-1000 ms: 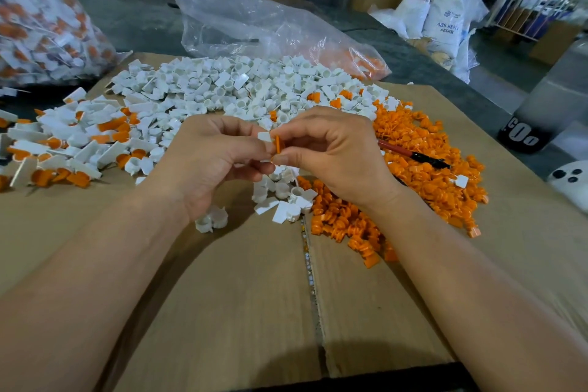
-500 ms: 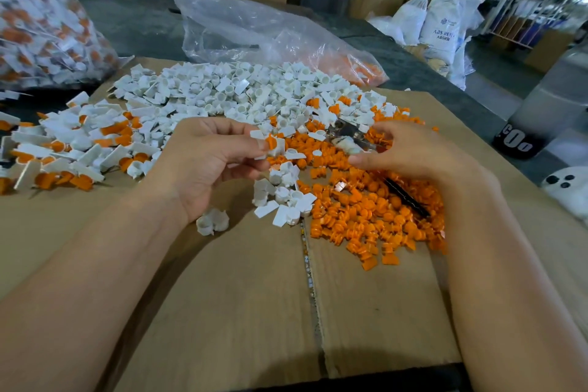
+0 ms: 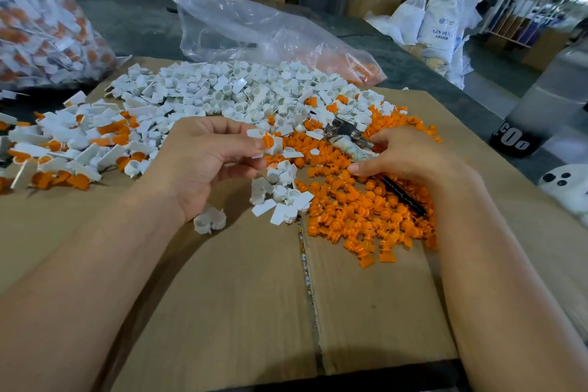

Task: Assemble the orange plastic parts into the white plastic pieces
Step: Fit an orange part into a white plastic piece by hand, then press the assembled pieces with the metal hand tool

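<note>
left fingers (image 3: pixel 235 149): i pinch the white piece (image 3: pixel 276 145), its orange part (image 3: pixel 266 139) standing proud, above the desk (image 3: pixel 222 296).
right fingers (image 3: pixel 381 138): curled round the pliers (image 3: pixel 348 145) on the orange pile (image 3: pixel 366 219).
risk: if i squeeze crooked, the part pops loose.

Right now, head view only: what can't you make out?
Head view:
Seating of orange part in white piece: left hand covers the joint.
Tool: right hand hides its middle; grip or mere touch unclear.
Bag, top left: blurred, cut by the edge.
White object, right: cut by the edge.
</note>
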